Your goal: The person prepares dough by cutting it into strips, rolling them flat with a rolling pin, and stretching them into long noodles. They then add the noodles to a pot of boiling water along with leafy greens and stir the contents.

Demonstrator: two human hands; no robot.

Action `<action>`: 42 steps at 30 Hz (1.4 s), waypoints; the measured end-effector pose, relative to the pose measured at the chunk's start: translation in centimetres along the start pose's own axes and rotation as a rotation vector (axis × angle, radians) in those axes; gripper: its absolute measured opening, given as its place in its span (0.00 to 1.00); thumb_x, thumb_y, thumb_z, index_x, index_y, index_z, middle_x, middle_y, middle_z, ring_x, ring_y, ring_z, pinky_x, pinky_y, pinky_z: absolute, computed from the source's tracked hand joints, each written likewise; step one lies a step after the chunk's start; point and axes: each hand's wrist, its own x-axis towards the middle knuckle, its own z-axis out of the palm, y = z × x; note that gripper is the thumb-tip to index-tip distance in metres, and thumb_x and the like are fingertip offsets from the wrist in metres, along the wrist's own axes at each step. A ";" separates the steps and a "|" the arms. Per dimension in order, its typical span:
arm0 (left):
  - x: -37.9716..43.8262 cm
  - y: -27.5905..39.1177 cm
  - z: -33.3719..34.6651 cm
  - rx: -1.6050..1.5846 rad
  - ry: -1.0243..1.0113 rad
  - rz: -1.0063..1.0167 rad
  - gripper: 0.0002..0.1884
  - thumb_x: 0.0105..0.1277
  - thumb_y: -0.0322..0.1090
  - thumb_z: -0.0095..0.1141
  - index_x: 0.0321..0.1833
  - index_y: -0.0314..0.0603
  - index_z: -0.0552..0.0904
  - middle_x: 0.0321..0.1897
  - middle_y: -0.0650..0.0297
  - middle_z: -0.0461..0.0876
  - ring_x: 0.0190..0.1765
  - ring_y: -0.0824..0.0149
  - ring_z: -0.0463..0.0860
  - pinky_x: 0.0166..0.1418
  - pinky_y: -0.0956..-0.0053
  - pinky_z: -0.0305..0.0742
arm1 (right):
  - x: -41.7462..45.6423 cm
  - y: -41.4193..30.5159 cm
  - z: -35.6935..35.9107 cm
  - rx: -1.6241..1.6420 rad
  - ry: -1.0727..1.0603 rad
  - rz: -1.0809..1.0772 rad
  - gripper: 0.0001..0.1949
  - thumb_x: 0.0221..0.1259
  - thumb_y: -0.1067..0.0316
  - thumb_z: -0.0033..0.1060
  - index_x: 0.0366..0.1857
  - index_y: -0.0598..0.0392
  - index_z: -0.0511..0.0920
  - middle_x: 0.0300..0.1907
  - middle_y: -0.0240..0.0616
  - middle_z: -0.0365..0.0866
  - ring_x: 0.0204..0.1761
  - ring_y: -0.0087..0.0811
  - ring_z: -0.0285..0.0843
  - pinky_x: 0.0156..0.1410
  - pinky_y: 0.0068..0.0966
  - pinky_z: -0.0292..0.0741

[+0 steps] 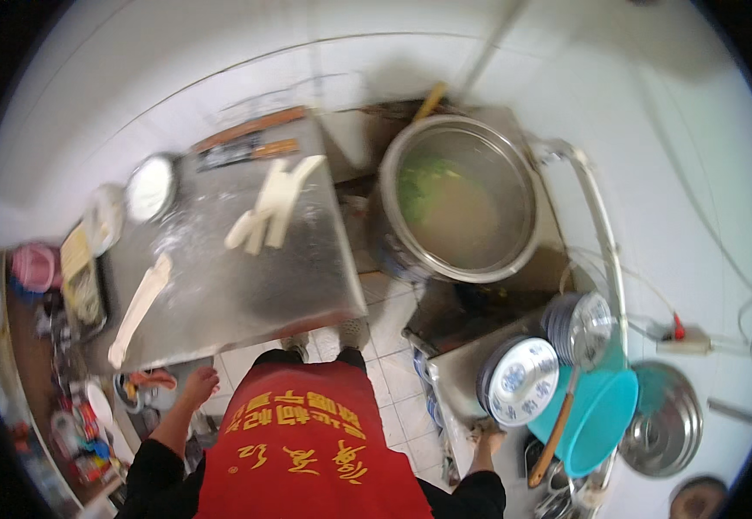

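My left hand (pixel 202 387) hangs beside the front edge of the steel worktable (pixel 214 285), with nothing seen in it. My right hand (pixel 487 438) is at the near rim of a stack of blue-and-white patterned bowls (pixel 523 381); blur hides whether its fingers grip the rim. Across the worktable lie pale strips of dough (pixel 275 204), some overlapping, and one longer dough piece (pixel 139 311) rests towards the left. A large steel pot (pixel 528 243) at the back right holds cloudy liquid with green leaves (pixel 418 185) in it.
A wooden-handled strainer (pixel 554 434) leans across a turquoise basin (pixel 600 422), next to more stacked bowls (pixel 561 327). A steel basin (pixel 665 418) stands at the right. Knives (pixel 246 149) and a round container of white powder (pixel 151 188) sit along the worktable's back. Several packages (pixel 84 441) fill the left shelf.
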 end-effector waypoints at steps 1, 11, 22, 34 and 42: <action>0.1 -2.4 -0.5 0.037 0.019 0.047 0.12 0.62 0.33 0.55 0.44 0.31 0.79 0.32 0.58 0.80 0.32 0.66 0.81 0.32 0.74 0.77 | -0.8 -0.4 -0.4 -0.043 0.029 -0.041 0.26 0.57 0.44 0.57 0.45 0.60 0.78 0.41 0.46 0.82 0.42 0.39 0.81 0.40 0.39 0.77; -1.5 -16.1 -11.1 -0.135 0.821 -0.096 0.11 0.61 0.33 0.55 0.43 0.35 0.78 0.29 0.52 0.81 0.29 0.58 0.83 0.33 0.64 0.78 | -12.5 -16.7 -5.8 0.038 0.187 -0.932 0.15 0.62 0.68 0.41 0.37 0.66 0.81 0.30 0.58 0.81 0.32 0.56 0.78 0.35 0.48 0.73; 3.8 -22.1 -27.4 0.224 1.111 0.180 0.16 0.57 0.34 0.54 0.48 0.38 0.80 0.43 0.50 0.78 0.46 0.48 0.77 0.52 0.56 0.71 | -56.7 -64.8 -8.3 0.476 0.002 -1.876 0.11 0.61 0.69 0.51 0.45 0.57 0.78 0.45 0.51 0.78 0.48 0.53 0.75 0.54 0.42 0.73; 3.7 -19.8 -28.1 -0.245 1.000 0.269 0.08 0.55 0.30 0.60 0.34 0.35 0.77 0.30 0.59 0.76 0.34 0.65 0.76 0.39 0.70 0.72 | -61.0 -72.3 -4.9 0.414 -0.062 -1.499 0.10 0.53 0.65 0.57 0.35 0.59 0.77 0.32 0.51 0.82 0.38 0.53 0.81 0.46 0.45 0.75; 5.5 -18.9 -29.0 -0.539 1.141 0.050 0.15 0.62 0.41 0.61 0.32 0.32 0.83 0.20 0.59 0.81 0.25 0.70 0.75 0.33 0.71 0.72 | -62.0 -71.8 -6.0 0.453 0.012 -1.574 0.16 0.61 0.56 0.54 0.30 0.61 0.78 0.29 0.56 0.80 0.35 0.56 0.80 0.43 0.46 0.74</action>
